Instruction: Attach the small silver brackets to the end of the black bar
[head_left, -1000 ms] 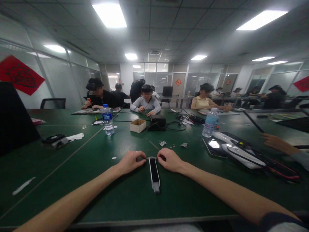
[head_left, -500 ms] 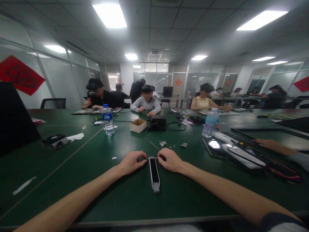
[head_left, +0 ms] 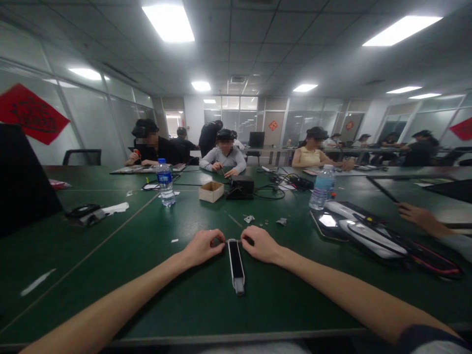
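Note:
On the green table in front of me lies a long, narrow device with a black face, a pale rim and a grey near end. My left hand rests just left of its far end, thumb and forefinger pinched together. Mirroring it on the right, my right hand is also closed in a pinch beside that end. What the fingertips hold is too small to make out. Beyond my hands lie small metal pieces and another metal bit.
Farther off stand a small open box, a black box, cables, a left water bottle and a right bottle. At right, white-and-black equipment lies near a co-worker's hand. Several people sit around.
My hands and the narrow device stay where they were. At the right, the co-worker's hand has shifted a little right and the black frame in it has tilted.

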A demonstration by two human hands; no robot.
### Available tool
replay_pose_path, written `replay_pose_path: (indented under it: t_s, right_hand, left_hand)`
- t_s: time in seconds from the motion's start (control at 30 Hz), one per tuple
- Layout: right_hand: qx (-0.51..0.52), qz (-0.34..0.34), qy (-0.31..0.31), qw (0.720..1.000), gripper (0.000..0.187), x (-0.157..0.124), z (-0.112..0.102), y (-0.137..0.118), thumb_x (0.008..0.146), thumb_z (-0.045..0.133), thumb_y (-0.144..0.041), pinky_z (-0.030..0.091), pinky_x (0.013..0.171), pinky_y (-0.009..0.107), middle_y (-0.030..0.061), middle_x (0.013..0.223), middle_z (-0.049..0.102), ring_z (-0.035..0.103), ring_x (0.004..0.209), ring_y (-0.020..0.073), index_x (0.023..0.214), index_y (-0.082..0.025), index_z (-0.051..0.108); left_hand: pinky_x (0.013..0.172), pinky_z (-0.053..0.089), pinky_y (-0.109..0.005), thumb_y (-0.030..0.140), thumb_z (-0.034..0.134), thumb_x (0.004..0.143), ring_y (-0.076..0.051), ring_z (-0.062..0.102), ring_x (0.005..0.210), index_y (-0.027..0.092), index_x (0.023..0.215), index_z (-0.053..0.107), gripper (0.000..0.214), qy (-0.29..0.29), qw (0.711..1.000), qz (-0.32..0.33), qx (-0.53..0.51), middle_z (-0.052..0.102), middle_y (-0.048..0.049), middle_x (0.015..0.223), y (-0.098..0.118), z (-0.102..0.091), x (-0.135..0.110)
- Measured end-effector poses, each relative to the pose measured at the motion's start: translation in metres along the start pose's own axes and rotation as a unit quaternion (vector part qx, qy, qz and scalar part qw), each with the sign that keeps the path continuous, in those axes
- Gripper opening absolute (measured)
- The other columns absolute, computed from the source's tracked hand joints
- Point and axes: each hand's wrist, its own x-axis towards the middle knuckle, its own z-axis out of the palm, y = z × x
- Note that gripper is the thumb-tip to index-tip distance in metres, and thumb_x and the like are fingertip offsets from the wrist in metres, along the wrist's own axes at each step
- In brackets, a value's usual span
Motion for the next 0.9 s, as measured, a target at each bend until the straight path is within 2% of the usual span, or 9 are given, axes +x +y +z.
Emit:
replay_pose_path:
  t_s: [0.47, 0.9]
  right_hand:
    - [0.009, 0.000, -0.010, 1.000, 0.010, -0.0001, 0.0006, 0.0017, 0.087, 0.055, -0.015, 0.044, 0.067, 0.027, 0.0044, 0.080, 0.062, 0.054, 0.074, 0.0153, 0.082, -0.015, 0.063]
    - [-0.006, -0.013, 0.005, 1.000, 0.008, 0.0008, 0.0043, 0.0045, 0.085, 0.056, -0.014, 0.044, 0.069, 0.027, 0.0039, 0.078, 0.062, 0.054, 0.074, 0.0155, 0.080, -0.015, 0.063]
  left_hand:
    - [0.059, 0.042, -0.023, 0.029, 0.057, 0.086, -0.013, 0.056, 0.062, 0.019, 0.096, 0.065, 0.016, -0.002, 1.000, 0.013, -0.002, 0.060, 0.0022, 0.071, -0.0042, 0.0029, 0.0006]
    - [0.059, 0.040, -0.022, 0.027, 0.058, 0.085, -0.013, 0.055, 0.061, 0.019, 0.093, 0.064, 0.013, 0.006, 1.000, 0.015, -0.003, 0.060, 0.0023, 0.072, -0.0048, 0.0062, 0.0016]
